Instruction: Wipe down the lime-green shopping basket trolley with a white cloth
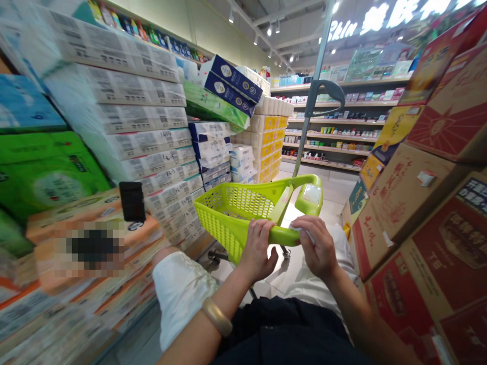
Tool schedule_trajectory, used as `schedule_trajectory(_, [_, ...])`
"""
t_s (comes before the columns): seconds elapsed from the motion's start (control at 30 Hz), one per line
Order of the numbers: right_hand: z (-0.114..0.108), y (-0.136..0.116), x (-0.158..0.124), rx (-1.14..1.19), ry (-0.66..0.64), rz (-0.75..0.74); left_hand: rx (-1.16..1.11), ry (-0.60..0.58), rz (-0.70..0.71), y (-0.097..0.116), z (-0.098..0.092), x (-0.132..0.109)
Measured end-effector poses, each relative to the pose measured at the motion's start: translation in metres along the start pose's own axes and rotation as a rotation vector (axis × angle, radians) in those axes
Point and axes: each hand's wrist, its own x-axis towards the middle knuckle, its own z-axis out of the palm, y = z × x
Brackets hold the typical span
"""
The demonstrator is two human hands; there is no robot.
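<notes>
A lime-green rolling shopping basket (218, 223) with perforated walls stands tilted between my knees. A long grey pole with a dark grey handle (326, 99) rises from its far side. My left hand (258, 251) is closed over the near part of the basket's green rim, fingers on top and thumb below. Close by on the right, my right hand (315, 246) is pinched around a small white wipe (304, 227), pressed at the end of the same green rim. Most of the wipe is hidden by the fingers, so I cannot tell whether it is cloth or paper.
Tall stacks of wrapped tissue packs (148, 109) line the left. A black phone-like object (132, 202) stands on orange packs (95, 213). Red and brown cartons (411, 192) are piled close on the right. Stocked store shelves (342, 121) run across the back.
</notes>
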Motion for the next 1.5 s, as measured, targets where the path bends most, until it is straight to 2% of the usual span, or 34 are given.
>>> schedule_trajectory(0.13, [0.0,0.005,0.003,-0.044,0.094,0.131,-0.004,-0.015,-0.001,0.002,0.001,0.001])
schedule_trajectory(0.27, [0.009,-0.013,0.001,-0.082,-0.019,-0.03,-0.005,-0.016,-0.019,0.003,0.003,0.001])
schedule_trajectory(0.37, [0.008,-0.014,0.004,-0.093,-0.09,-0.102,-0.017,-0.018,-0.034,0.004,0.002,0.001])
schedule_trajectory(0.57, [0.002,0.005,0.009,-0.177,0.071,0.136,-0.055,-0.026,-0.061,0.007,0.001,0.002])
schedule_trajectory(0.8, [0.006,-0.004,0.003,-0.185,-0.015,0.041,-0.032,-0.002,-0.049,0.005,0.003,0.001])
schedule_trajectory(1.0, [-0.001,0.007,0.009,-0.155,0.047,0.191,-0.053,-0.022,-0.038,0.004,0.004,0.003])
schedule_trajectory(1.17, [0.003,-0.006,0.004,-0.193,-0.052,0.035,-0.029,0.013,-0.028,0.002,0.008,0.002])
schedule_trajectory(1.27, [-0.001,0.003,0.006,-0.153,-0.104,0.007,-0.037,-0.002,-0.022,0.001,0.006,0.002])
schedule_trajectory(1.4, [-0.005,0.018,0.011,-0.128,-0.008,0.134,-0.053,-0.029,-0.039,0.003,0.003,0.004])
schedule_trajectory(1.5, [-0.002,0.011,0.009,-0.142,0.003,0.141,-0.058,-0.037,-0.055,0.005,0.003,0.004])
